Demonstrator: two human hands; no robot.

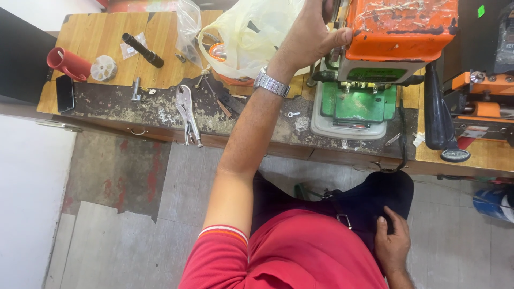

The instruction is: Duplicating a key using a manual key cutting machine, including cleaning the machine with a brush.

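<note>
The desk [160, 109] spans the top of the frame. At upper right stands an orange and green machine [383, 48]; the left hand [310, 35] presses its side, thumb on the orange housing, fingers seemingly curled behind, hidden. The right hand [392, 246], lower right, rests flat and open on a dark bag [375, 198]. Pliers [187, 113] lie left of centre.
</note>
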